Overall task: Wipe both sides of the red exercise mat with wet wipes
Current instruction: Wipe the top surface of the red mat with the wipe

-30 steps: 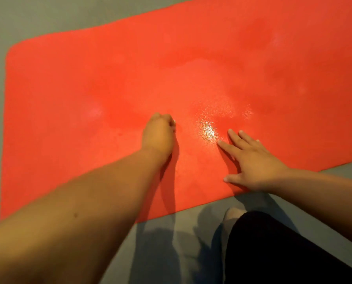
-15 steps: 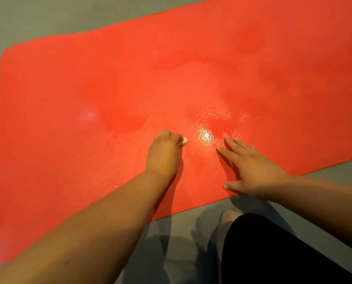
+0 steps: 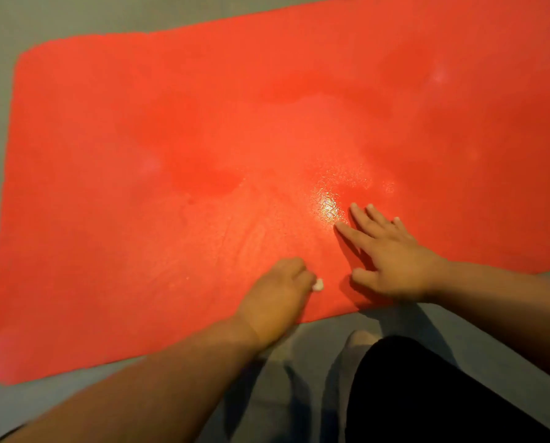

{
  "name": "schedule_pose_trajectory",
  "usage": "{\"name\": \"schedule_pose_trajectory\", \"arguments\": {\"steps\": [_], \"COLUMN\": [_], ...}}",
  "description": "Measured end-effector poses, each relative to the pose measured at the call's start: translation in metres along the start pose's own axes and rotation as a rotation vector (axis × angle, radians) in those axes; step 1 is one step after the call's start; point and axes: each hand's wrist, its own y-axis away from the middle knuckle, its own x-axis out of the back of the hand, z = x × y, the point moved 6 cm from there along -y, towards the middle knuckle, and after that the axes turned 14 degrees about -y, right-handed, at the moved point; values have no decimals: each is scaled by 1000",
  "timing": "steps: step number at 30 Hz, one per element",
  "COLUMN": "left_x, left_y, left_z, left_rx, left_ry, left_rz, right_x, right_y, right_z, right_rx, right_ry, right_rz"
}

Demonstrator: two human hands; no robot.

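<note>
At the bottom right of the frame a dark trouser leg (image 3: pixel 427 394) and a foot (image 3: pixel 358 338) rest on the grey floor (image 3: pixel 312 356). Just above them, at lower centre, the left hand (image 3: pixel 273 298) is curled into a fist at the near edge of the red exercise mat (image 3: pixel 139 123). It grips what appears to be a balled wet wipe (image 3: pixel 317 284), though only a small white scrap shows past the knuckles. To its right, the right hand (image 3: pixel 392 260) lies flat with fingers spread, pressing the mat down. Above the fingertips a wet sheen (image 3: pixel 328 206) glints, and darker damp patches mottle the middle. The mat fills most of the frame, lying flat on the floor. I judge this face partly wiped, with the left and upper areas left to do. The underside is not visible.
</note>
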Motion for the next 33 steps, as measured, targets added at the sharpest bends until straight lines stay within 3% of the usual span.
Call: {"name": "schedule_pose_trajectory", "arguments": {"steps": [2, 3, 5, 8, 10, 12, 16, 18, 19, 20, 24, 26, 28, 29, 31, 33], "left_x": [-5, -1, 19, 54, 50, 31, 4, 11, 19, 29, 58, 46, 33, 25, 13, 12], "left_y": [27, 30, 34, 73, 95, 96, 82, 93, 103, 117, 208, 215, 186, 165, 131, 119], "left_z": [-2, -23, -84, -171, -169, -127, -38, -52, -71, -97, -193, -180, -135, -110, -61, -65], "left_rx": [-151, -109, 188, 799, 1002, 969, 445, 319, 361, 469, 1237, 1387, 1245, 1067, 533, 152], "left_ry": [23, 2, -81, -178, -143, -72, -19, -70, -112, -163, -162, -53, 30, 59, 1, -95], "left_rz": [-95, -87, 40, 231, 277, 281, 153, 130, 127, 153, 309, 332, 380, 352, 198, 81], "right_x": [-3, -6, -10, -14, -16, -20, -33, -41, -44, -46, -48, -43, -32, -27, -19, -14], "right_y": [-4, -6, -6, -5, -4, -3, 2, 6, 7, 7, 7, 3, -7, -13, -26, -34], "right_z": [-9, -13, -19, -27, -33, -44, -69, -74, -74, -73, -69, -72, -76, -78, -80, -79], "right_rx": [10, 8, 0, 17, 23, 43, 77, 68, 56, 44, 18, 39, 55, 51, 33, 23], "right_ry": [8, 11, 26, 71, 81, 104, 152, 158, 155, 155, 175, 177, 174, 161, 138, 139], "right_rz": [-23, -30, -33, -53, -73, -91, -142, -176, -177, -164, -50, 16, 61, 77, 100, 123]}}
